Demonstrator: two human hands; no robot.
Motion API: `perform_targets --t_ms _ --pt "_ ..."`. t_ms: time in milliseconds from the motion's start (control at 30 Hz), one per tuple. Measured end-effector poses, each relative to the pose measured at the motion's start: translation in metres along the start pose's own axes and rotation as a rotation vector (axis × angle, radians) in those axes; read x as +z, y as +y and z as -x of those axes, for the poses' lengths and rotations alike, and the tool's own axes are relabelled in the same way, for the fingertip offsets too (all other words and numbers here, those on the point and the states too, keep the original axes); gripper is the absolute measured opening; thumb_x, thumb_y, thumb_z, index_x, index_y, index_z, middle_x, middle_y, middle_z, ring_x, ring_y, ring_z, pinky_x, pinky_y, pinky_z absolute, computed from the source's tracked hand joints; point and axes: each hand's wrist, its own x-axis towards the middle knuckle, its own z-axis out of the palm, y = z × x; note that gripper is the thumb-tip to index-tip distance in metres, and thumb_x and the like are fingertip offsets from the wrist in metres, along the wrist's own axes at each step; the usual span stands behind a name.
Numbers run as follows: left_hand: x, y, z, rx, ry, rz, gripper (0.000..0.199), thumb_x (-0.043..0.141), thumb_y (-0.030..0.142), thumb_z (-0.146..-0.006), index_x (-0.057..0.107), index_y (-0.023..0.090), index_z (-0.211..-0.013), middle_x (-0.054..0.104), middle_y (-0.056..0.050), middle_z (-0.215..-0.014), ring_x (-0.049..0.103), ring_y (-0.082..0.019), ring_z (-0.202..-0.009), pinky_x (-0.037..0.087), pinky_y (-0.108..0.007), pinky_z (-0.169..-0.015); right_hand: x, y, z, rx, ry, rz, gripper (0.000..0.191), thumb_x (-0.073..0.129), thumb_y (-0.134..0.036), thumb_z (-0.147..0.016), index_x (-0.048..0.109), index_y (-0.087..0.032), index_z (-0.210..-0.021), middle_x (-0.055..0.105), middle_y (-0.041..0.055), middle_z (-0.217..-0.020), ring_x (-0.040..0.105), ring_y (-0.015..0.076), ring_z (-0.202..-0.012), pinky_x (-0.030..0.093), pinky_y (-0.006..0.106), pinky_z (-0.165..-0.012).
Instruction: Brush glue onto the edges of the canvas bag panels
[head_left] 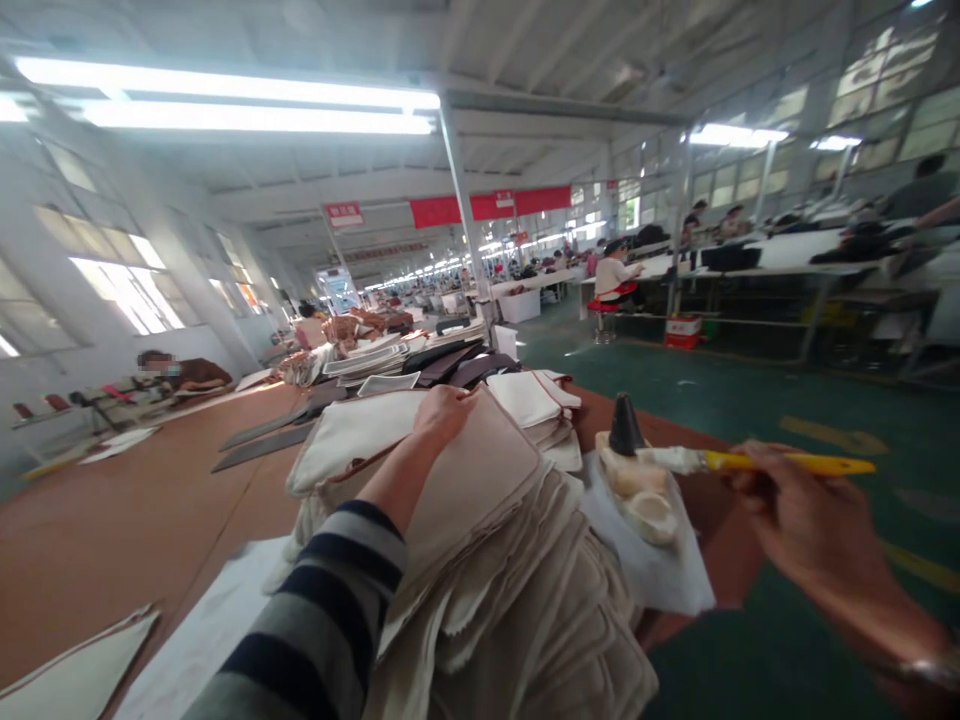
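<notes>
Over the remote feed, I have my left hand [440, 414] pinching the flat beige, brown-trimmed panel [480, 465] beneath it; my right hand [810, 512] grips a slim yellow-handled brush [721, 461], pale bristles leftward.

Lit from above by fluorescent tubes [262, 107], burnt to white, and from the left by daylight glaring through windows [129, 292]. Hazy around the ceiling [360, 40]. Shaded darker low on the cream stack [517, 590] and green floor [720, 650]. Stretched and leaning toward the edges. Slightly smeared at the right hand [806, 510] and brush [720, 460]. Soft in the distance. Pixelated in one patch over a seated worker [202, 374].
</notes>
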Motion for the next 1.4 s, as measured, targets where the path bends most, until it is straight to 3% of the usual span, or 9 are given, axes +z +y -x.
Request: perform_targets --t_ms 133,233,467,633,767,967,1067,1233,1400 --pt "0.003 0.005 0.019 0.139 0.061 0.116 0.034 0.058 0.042 -0.086 0.079 0.023 -0.106 0.074 -0.003 -0.087 0.065 -0.018 -0.080 0.043 -0.026 -0.066 0.060 -0.035 -0.018 0.020 0.008 -0.232 0.021 0.075 -0.035 -0.082 0.063 -0.019 -0.075 0.051 -0.0003 -0.059 0.043 0.0098 -0.046 0.032 0.021 -0.038" --pt "-0.003 0.007 0.043 0.257 0.062 0.187 0.031 0.058 0.040 -0.087 0.078 0.023 -0.104 0.073 0.000 -0.091 0.064 -0.016 -0.083 0.045 -0.024 -0.073 0.097 -0.055 -0.021 -0.031 -0.119 -0.325 0.021 0.074 -0.034 -0.084 0.062 -0.018 -0.077 0.049 -0.0021 -0.058 0.038 0.0081 -0.045 0.030 0.020 -0.040" --pt "-0.014 0.018 0.089 0.442 -0.013 0.375 0.023 0.062 0.034 -0.088 0.077 0.020 -0.095 0.063 0.001 -0.078 0.055 -0.012 -0.068 0.040 -0.023 -0.061 0.138 -0.068 -0.020 -0.298 -0.314 -0.127 0.022 0.066 -0.034 -0.091 0.063 -0.016 -0.080 0.053 -0.0024 -0.060 0.046 0.0086 -0.050 0.036 0.019 -0.047" --pt "-0.013 0.018 0.102 0.524 -0.045 0.405 0.019 0.061 0.030 -0.092 0.076 0.018 -0.093 0.065 -0.001 -0.081 0.058 -0.013 -0.072 0.042 -0.022 -0.063 0.136 -0.074 -0.031 -0.375 -0.245 -0.057 0.020 0.065 -0.032 -0.093 0.064 -0.016 -0.081 0.054 -0.0020 -0.060 0.048 0.0087 -0.051 0.038 0.019 -0.048" --pt "-0.010 0.015 0.115 0.693 0.087 0.316 0.017 0.063 0.026 -0.094 0.076 0.020 -0.101 0.071 -0.003 -0.087 0.063 -0.014 -0.078 0.047 -0.024 -0.070 0.121 -0.084 -0.035 -0.331 -0.201 -0.216 0.014 0.066 -0.027 -0.093 0.065 -0.017 -0.083 0.050 -0.0029 -0.058 0.045 0.0080 -0.048 0.036 0.019 -0.046" --pt "-0.004 0.016 0.138 0.996 0.393 -0.023 0.012 0.065 0.021 -0.094 0.075 0.022 -0.101 0.075 -0.003 -0.088 0.061 -0.015 -0.074 0.048 -0.027 -0.069 0.096 -0.099 -0.011 -0.357 -0.499 -0.017 0.017 0.061 -0.026 -0.097 0.064 -0.017 -0.083 0.055 -0.0011 -0.067 0.048 0.0083 -0.053 0.038 0.020 -0.049" --pt "-0.002 0.018 0.142 1.013 0.465 -0.088 0.009 0.066 0.022 -0.093 0.074 0.023 -0.097 0.075 -0.001 -0.085 0.060 -0.015 -0.070 0.047 -0.028 -0.067 0.083 -0.110 0.000 -0.421 -0.603 0.112 0.012 0.060 -0.020 -0.097 0.064 -0.018 -0.086 0.055 -0.0013 -0.071 0.048 0.0081 -0.056 0.037 0.020 -0.049" --pt "-0.002 0.019 0.145 1.034 0.481 -0.132 0.009 0.066 0.021 -0.093 0.072 0.023 -0.100 0.075 -0.001 -0.086 0.062 -0.015 -0.072 0.048 -0.028 -0.069 0.079 -0.117 0.011 -0.586 -0.446 0.067 0.013 0.059 -0.016 -0.098 0.065 -0.018 -0.086 0.061 0.0015 -0.087 0.056 0.0105 -0.071 0.045 0.022 -0.061" --pt "-0.007 0.015 0.140 0.982 0.411 -0.096 0.012 0.063 0.021 -0.095 0.073 0.023 -0.101 0.076 -0.002 -0.089 0.064 -0.015 -0.077 0.049 -0.027 -0.073 0.072 -0.106 0.018 -0.411 -0.666 0.118 0.010 0.059 -0.017 -0.096 0.065 -0.019 -0.089 0.060 0.0017 -0.077 0.053 0.0105 -0.061 0.043 0.021 -0.052"
